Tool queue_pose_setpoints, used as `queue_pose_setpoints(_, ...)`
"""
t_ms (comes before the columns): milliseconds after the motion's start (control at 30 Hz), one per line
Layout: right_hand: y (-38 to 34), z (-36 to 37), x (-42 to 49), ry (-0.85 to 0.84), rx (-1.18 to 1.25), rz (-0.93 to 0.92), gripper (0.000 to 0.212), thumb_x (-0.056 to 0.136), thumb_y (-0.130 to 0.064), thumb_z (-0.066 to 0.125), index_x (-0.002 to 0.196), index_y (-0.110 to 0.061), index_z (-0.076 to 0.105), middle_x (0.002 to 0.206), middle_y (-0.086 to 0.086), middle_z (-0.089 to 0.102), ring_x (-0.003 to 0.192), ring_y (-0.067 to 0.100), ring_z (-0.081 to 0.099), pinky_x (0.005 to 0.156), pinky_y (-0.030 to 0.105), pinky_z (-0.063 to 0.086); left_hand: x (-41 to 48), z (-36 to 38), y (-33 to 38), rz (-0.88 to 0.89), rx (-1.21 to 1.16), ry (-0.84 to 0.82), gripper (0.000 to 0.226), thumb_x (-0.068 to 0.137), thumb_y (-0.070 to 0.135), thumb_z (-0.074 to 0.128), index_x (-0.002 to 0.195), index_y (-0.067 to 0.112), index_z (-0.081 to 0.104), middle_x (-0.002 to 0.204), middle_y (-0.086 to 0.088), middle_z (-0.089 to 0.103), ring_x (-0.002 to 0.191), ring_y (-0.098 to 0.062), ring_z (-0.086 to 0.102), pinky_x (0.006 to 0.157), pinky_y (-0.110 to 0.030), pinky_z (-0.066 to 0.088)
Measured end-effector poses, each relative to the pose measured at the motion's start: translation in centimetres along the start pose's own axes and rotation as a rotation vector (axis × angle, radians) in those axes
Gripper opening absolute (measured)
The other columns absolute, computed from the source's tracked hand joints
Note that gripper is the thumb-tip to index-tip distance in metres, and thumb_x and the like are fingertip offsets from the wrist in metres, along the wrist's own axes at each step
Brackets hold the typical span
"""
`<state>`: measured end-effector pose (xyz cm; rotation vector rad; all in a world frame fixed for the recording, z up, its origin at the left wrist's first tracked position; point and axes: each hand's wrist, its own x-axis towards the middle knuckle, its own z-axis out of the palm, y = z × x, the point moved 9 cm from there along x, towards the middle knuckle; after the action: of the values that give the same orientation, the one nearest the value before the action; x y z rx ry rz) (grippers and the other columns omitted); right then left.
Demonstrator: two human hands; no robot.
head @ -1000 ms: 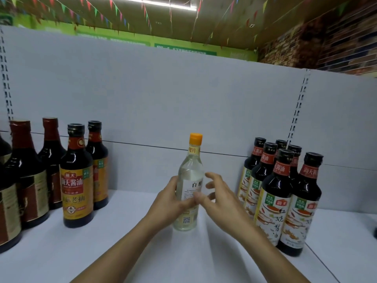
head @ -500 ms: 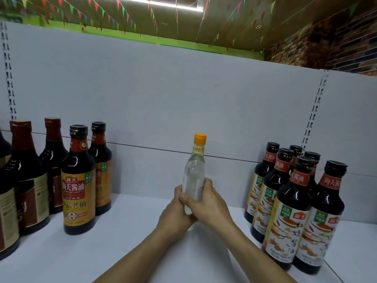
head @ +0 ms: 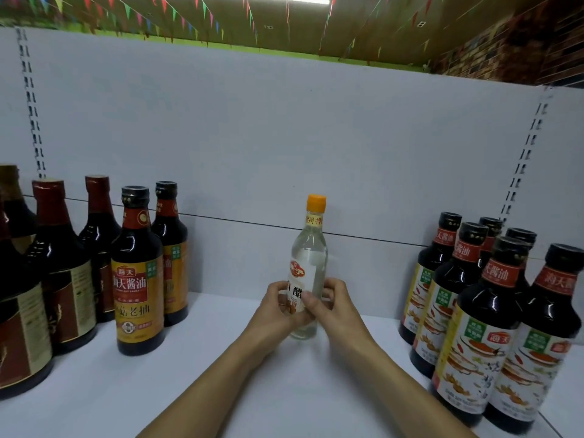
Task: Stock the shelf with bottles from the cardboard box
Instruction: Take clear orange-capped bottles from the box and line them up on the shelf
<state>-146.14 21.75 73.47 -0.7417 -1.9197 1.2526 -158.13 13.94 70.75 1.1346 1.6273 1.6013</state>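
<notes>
A clear vinegar bottle with an orange cap and a white label stands upright on the white shelf, near the middle. My left hand wraps its lower left side and my right hand wraps its lower right side, thumbs over the label. The label faces me. The cardboard box is out of view.
Dark soy sauce bottles with yellow labels and brown-capped bottles stand at the left. A cluster of dark sauce bottles with white picture labels stands at the right. The white back panel rises behind.
Both hands closed around the bottle, which turned so its label now faces me. My view shifted left, so the right-hand bottles sit nearer the frame edge.
</notes>
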Motion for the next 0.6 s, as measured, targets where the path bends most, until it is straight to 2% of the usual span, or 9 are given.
queue_pose_setpoints(67,0.8,0.5,-0.1,-0.01,0.007,0.017,0.038,0.094,-0.047,0.066,0.123,-0.028,0.05,0.119,-0.007,0.069,0.11,0.008,0.069,0.097,0.035,0.056,0.2,-0.4,0.0,0.002,0.035,0.024,0.072,0.077,0.027,0.092,0.136,0.022,0.051,0.125,-0.005,0.066,0.104,-0.01,0.071,0.081,-0.02,0.058)
queue_pose_setpoints(133,1.3,0.9,-0.4,-0.021,-0.015,0.04,0.029,0.098,-0.051,0.059,0.119,-0.033,0.05,0.114,-0.012,0.071,0.103,-0.001,0.069,0.086,0.021,0.054,0.5,-0.6,0.1,0.007,0.102,0.037,0.068,0.076,0.032,0.092,0.131,0.02,0.055,0.127,-0.008,0.063,0.107,-0.015,0.071,0.091,-0.031,0.06)
queue_pose_setpoints(200,1.7,1.3,-0.7,-0.03,-0.067,0.042,0.026,0.101,-0.052,0.052,0.119,-0.033,0.05,0.115,-0.015,0.069,0.101,-0.006,0.066,0.08,0.014,0.049,0.5,-0.9,0.1,0.013,0.171,0.06,0.065,0.076,0.034,0.092,0.127,0.02,0.056,0.124,-0.006,0.063,0.104,-0.014,0.072,0.088,-0.03,0.06)
queue_pose_setpoints(233,1.8,1.5,-0.8,-0.032,-0.086,0.036,0.027,0.103,-0.05,0.05,0.122,-0.032,0.051,0.119,-0.013,0.068,0.105,-0.003,0.065,0.083,0.015,0.049,0.6,-0.9,0.0,0.017,0.193,0.067,0.065,0.075,0.033,0.091,0.127,0.02,0.055,0.121,-0.003,0.064,0.1,-0.01,0.072,0.083,-0.025,0.059)
queue_pose_setpoints(300,2.0,1.5,-0.9,-0.02,-0.102,0.025,0.029,0.104,-0.046,0.049,0.127,-0.029,0.051,0.126,-0.008,0.064,0.115,0.005,0.062,0.096,0.026,0.051,0.6,-0.8,-0.2,0.013,0.199,0.056,0.066,0.076,0.029,0.091,0.127,0.021,0.05,0.115,0.006,0.068,0.094,-0.002,0.072,0.075,-0.017,0.056)
queue_pose_setpoints(367,1.9,1.2,-1.0,0.007,-0.118,0.01,0.029,0.105,-0.044,0.048,0.129,-0.028,0.051,0.13,-0.006,0.062,0.12,0.009,0.06,0.103,0.033,0.049,0.4,-0.7,-0.3,0.015,0.24,0.046,0.067,0.079,0.027,0.09,0.128,0.025,0.044,0.114,0.013,0.068,0.096,0.0,0.071,0.079,-0.018,0.056)
queue_pose_setpoints(467,2.1,0.8,-1.1,0.049,-0.196,-0.001,0.032,0.104,-0.042,0.051,0.133,-0.027,0.05,0.129,-0.006,0.061,0.118,0.009,0.059,0.101,0.031,0.048,-0.1,-0.7,-0.1,0.061,0.333,0.057,0.066,0.084,0.027,0.085,0.13,0.03,0.038,0.113,0.022,0.063,0.102,0.0,0.067,0.08,-0.018,0.053)
queue_pose_setpoints(600,2.4,0.8,-1.0,0.045,-0.273,-0.004,0.038,0.099,-0.029,0.065,0.134,-0.026,0.051,0.125,-0.006,0.063,0.107,0.006,0.064,0.093,0.028,0.052,-0.3,-0.7,0.1,0.106,0.405,0.07,0.066,0.087,0.028,0.082,0.137,0.031,0.039,0.118,0.02,0.061,0.109,-0.01,0.065,0.09,-0.026,0.053)
